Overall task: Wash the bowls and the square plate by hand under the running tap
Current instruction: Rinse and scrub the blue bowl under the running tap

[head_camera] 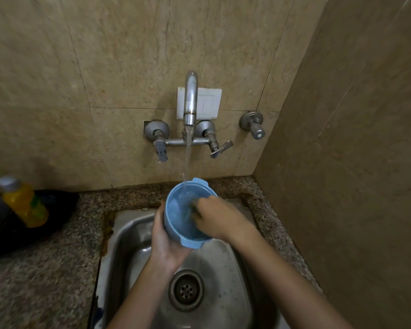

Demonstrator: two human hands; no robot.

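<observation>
Bowl: the blue plastic bowl (pixel 178 214) is straight below the tap (pixel 190 98), tipped toward me and held above the sink (pixel 133 233), with the water stream (pixel 187 157) falling just inside its far rim.
Left hand: my left hand (pixel 166 243) cradles the bowl from beneath, palm under its wall, thumb up the tap-left side, fingers wrapped round it.
Right hand: my right hand (pixel 216 219) reaches inside the bowl with bent fingers. There is something dark at the fingertips, perhaps a scrub pad, but it is too blurred to tell whether I grip it.
Handling: I judge the bowl light, stiff and hard to break, but slick when wet. The two small lugs on its rim or a cupped palm underneath give the surest hold.
Edges: the sink's steel walls and the drain (pixel 186 290) lie below the tap, with open room between them and the bowl.
Room: the side wall (pixel 342 162) closes in to the tap's right. The granite counter (pixel 45 269) to its left carries a yellow bottle (pixel 24 203) on a black bag (pixel 57 210), well apart.
</observation>
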